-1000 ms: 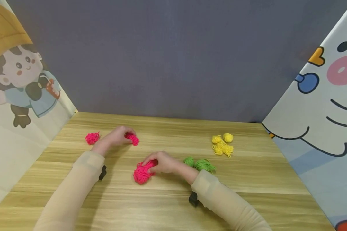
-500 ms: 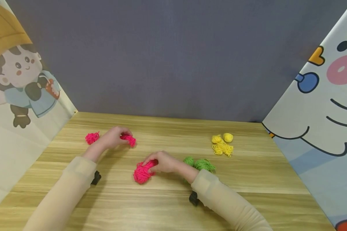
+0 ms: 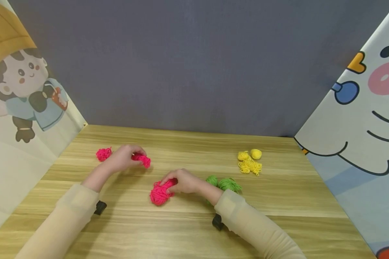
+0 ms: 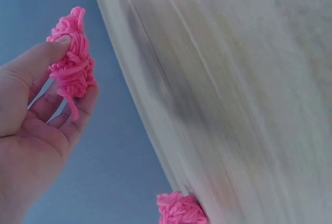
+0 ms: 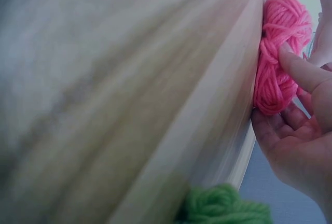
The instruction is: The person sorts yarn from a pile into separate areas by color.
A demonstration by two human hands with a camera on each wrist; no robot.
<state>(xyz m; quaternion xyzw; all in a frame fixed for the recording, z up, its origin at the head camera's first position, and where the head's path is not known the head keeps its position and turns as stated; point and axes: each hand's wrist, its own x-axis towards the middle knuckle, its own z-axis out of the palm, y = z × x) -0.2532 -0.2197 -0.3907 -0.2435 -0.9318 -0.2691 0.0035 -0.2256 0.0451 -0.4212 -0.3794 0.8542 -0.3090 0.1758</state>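
My left hand (image 3: 127, 157) pinches a small pink bundle of yarn (image 4: 75, 60) between thumb and fingers; in the left wrist view it is held up off the table. With the right hand (image 3: 183, 181) I grip a larger pink ball of yarn (image 3: 160, 194), which rests on the table near the middle. Thumb and fingers lie on its two sides in the right wrist view. Another small pink clump of yarn (image 3: 103, 154) lies at the far left, beyond the left wrist.
Two green yarn bundles (image 3: 229, 184) lie beside the right forearm, partly behind it. Several yellow yarn pieces (image 3: 250, 166) sit together at the back right. A grey panel (image 3: 194, 68) closes the table's (image 3: 188, 230) back, with printed panels on both sides.
My left hand has moved left and slightly nearer with the small pink yarn bundle. The right hand and the larger pink ball have stayed in place.
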